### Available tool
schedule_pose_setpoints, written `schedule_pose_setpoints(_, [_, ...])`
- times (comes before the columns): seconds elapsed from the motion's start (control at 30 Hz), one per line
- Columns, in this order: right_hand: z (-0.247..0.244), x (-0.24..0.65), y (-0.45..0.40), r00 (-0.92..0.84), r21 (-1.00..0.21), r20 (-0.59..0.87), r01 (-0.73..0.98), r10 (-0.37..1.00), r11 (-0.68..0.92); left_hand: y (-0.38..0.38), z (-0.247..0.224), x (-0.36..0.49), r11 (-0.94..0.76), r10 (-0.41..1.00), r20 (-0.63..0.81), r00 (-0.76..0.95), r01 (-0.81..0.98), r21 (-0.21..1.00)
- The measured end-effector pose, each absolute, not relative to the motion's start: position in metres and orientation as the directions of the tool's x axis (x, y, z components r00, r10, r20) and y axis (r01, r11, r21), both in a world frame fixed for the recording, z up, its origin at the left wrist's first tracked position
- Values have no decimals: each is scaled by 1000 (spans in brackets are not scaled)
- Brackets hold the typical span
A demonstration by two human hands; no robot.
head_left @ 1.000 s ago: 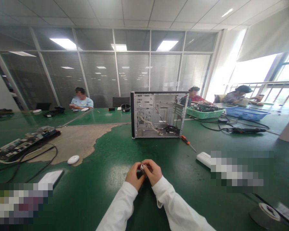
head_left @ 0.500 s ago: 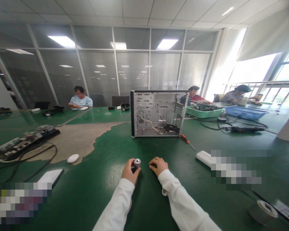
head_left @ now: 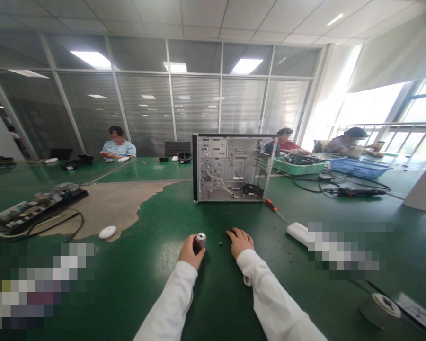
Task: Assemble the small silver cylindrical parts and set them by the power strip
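My left hand (head_left: 189, 251) is closed around a small silver metal cylinder (head_left: 200, 239), upright, with dark openings in its top face. My right hand (head_left: 241, 242) rests just above the green table (head_left: 213, 293), its fingers spread and nothing in them. Between the two hands lies a tiny dark piece (head_left: 220, 244), too small to name. Beyond both hands stands an opened computer case (head_left: 216, 166), its side off, with loose cables and a black fan inside.
An orange-handled screwdriver (head_left: 270, 205) lies by the case. A white power strip (head_left: 298, 230) and a grey roll (head_left: 379, 310) are at right. Green (head_left: 301, 166) and blue (head_left: 358, 168) baskets stand behind. At left lie a circuit assembly (head_left: 39, 208) and a white disc (head_left: 107, 232). Several people sit around.
My right hand has opened from a pinch and drawn back to the right. The tiny dark piece now shows on the table where its fingertips were. My left hand still holds the cylinder.
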State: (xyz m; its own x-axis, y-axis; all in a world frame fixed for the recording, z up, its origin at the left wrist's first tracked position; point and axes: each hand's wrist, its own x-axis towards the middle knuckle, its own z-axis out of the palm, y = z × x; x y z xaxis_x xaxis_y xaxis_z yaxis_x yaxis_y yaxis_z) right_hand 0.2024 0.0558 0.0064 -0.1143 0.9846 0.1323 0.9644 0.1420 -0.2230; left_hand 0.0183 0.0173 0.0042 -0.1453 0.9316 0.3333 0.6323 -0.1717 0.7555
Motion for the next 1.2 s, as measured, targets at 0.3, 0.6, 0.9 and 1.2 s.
schedule_pose_setpoints(0.3, [4,202,61,-98,-227,118,966,988,123,19,2,19,-156,932,328,-155,645,748])
schedule_pose_setpoints(0.6, [5,201,60,-113,-250,114,958,987,139,16,8,19,-142,942,305,-142,654,743])
schedule_pose_setpoints(0.9, [8,200,58,-127,-241,114,959,985,151,13,14,20,-154,939,312,-145,635,757])
schedule_pose_setpoints(1.2, [23,197,48,-269,-379,287,850,920,367,9,18,22,-174,944,316,-92,675,717])
